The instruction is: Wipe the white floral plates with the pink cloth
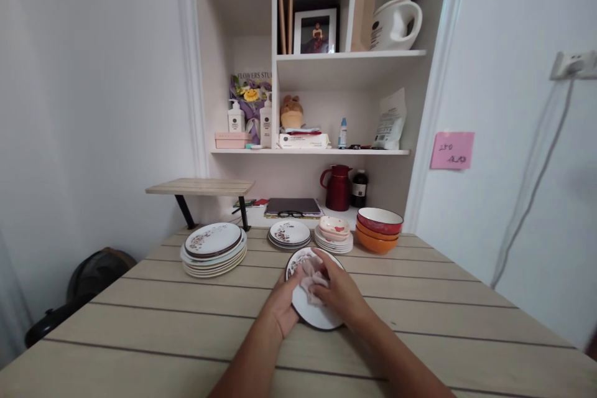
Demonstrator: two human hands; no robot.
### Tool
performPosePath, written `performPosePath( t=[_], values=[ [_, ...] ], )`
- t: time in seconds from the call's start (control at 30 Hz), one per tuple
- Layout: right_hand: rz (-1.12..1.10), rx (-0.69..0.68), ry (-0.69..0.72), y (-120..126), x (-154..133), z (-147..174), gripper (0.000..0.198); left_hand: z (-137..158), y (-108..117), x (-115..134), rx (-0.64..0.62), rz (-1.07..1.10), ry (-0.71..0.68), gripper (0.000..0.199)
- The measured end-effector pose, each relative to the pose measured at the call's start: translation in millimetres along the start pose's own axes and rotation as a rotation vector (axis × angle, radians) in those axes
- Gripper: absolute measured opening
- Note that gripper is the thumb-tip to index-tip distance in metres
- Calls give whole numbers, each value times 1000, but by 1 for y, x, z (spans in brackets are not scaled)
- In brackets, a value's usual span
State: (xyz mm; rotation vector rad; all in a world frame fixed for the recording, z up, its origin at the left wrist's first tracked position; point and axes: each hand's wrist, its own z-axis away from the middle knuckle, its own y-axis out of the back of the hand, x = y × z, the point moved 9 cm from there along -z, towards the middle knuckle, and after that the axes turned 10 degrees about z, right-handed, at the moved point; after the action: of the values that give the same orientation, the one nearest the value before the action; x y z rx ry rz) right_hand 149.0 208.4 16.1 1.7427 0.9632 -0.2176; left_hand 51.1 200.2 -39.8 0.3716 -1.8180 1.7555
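A small white plate with a dark rim and a brown floral pattern is tilted up over the table in front of me. My left hand grips its left edge, thumb on the upper face and the other fingers hidden beneath. Bunched in my right hand is a pale pinkish cloth, pressed against the plate's face. Just behind stands a stack of small plates with the same pattern.
Large plates are stacked at the left, near a small raised wooden shelf. Heart-patterned dishes sit on small white plates. Red and orange bowls are nested at the right. Behind are a red jug and a dark bottle.
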Motion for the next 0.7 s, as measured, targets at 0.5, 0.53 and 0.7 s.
performPosePath(
  t=[0.5, 0.53, 0.7],
  values=[
    [261, -134, 64, -12, -37, 29, 35, 13, 3, 6, 42, 88, -23, 59],
    [264, -126, 107, -14, -44, 31, 35, 13, 3, 6, 45, 81, -14, 59],
    [438, -60, 154, -15, -64, 21, 32, 15, 1, 1, 13, 81, 70, 64]
  ],
)
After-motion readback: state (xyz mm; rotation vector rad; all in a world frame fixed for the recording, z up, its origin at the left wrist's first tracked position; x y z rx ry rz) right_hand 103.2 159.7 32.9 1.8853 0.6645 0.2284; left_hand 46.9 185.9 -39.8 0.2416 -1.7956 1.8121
